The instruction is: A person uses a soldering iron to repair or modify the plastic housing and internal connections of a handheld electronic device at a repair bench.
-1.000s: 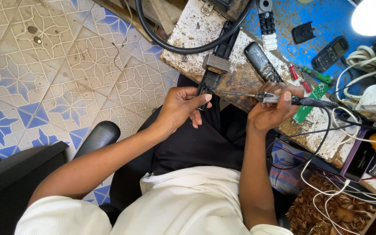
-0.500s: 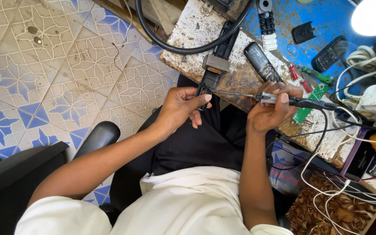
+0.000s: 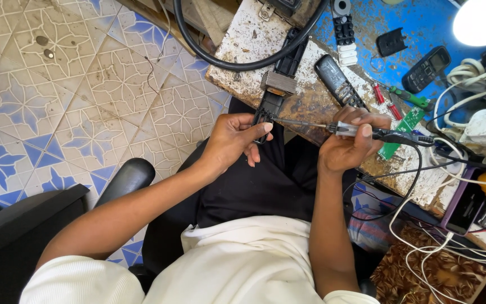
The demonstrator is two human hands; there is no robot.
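Observation:
My left hand [image 3: 234,138] grips the near end of a long black casing [image 3: 281,79] that lies over the edge of a worn, stained workbench [image 3: 243,50]. My right hand [image 3: 350,143] holds a soldering iron [image 3: 383,134] like a pen. Its thin metal tip [image 3: 293,121] points left and touches the casing end just by my left fingers. The iron's black cord runs off to the right.
A thick black cable [image 3: 243,62] loops over the bench. A dark remote [image 3: 337,79], a small green circuit board [image 3: 401,128], a red-handled tool [image 3: 379,93], a black phone [image 3: 426,68] and white cables [image 3: 468,79] lie to the right. A lamp [image 3: 482,21] shines top right. Patterned floor tiles [image 3: 85,84] are at left.
The soldering iron's tip has stayed at the casing end; both hands have barely shifted.

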